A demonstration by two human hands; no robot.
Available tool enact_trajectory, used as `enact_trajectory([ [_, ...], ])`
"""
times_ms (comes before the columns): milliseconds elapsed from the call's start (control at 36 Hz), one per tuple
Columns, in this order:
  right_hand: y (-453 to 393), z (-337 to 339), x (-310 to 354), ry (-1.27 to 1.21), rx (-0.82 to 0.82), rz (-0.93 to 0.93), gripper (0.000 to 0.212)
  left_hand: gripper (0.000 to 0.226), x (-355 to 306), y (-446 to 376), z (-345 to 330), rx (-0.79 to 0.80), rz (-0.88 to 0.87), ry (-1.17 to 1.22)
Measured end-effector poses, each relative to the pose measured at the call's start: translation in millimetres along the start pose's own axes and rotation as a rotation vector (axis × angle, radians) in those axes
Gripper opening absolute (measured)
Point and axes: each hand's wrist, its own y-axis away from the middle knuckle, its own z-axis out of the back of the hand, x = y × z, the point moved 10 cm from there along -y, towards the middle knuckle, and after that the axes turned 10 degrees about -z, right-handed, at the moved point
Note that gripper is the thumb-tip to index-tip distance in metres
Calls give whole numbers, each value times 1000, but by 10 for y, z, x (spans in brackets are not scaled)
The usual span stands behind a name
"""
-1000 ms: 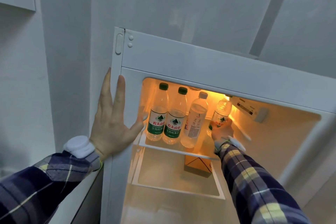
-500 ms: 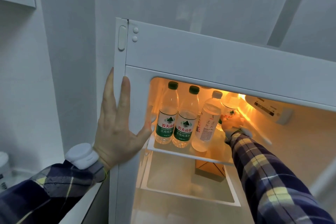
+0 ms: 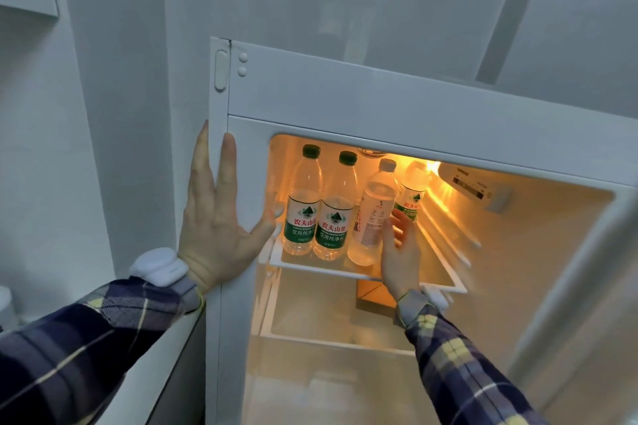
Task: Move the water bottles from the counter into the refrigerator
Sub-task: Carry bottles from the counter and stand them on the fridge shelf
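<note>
Four clear plastic water bottles stand on the white-rimmed glass fridge shelf (image 3: 362,272): two green-capped, green-labelled bottles (image 3: 301,203) at its left edge, a white-capped, white-labelled bottle (image 3: 374,210) mid-shelf, tilted, and a fourth green-labelled bottle (image 3: 411,200) behind it towards the back right. Left hand (image 3: 217,217) lies flat on the white fridge frame (image 3: 248,134), fingers straight, gripping nothing. Right hand (image 3: 400,252) is inside, fingers loosely spread beside the white-labelled bottle; can't tell if touching, not wrapped round it. Suggest standing the tilted bottle upright before pulling the hand out, and clearing the shelf's front edge without clipping it.
</note>
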Motion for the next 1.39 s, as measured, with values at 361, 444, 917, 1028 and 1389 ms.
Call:
enact_trajectory([
  [361, -256, -289, -156, 301, 130, -107, 66, 98, 31, 28, -25, 17, 39, -8],
  [444, -477, -323, -235, 350, 88, -162, 62, 96, 20, 22, -20, 14, 30, -22],
  [917, -1133, -506, -449, 624, -15, -327, 57, 93, 30, 18, -12, -36, -12, -14],
  [1028, -1106, -501, -449, 615, -27, -336, 55, 93, 38, 22, -13, -35, -14, -12],
  [1389, -385, -415, -301, 196, -67, -285, 73, 92, 3, 21, -3, -41, -10, -13],
])
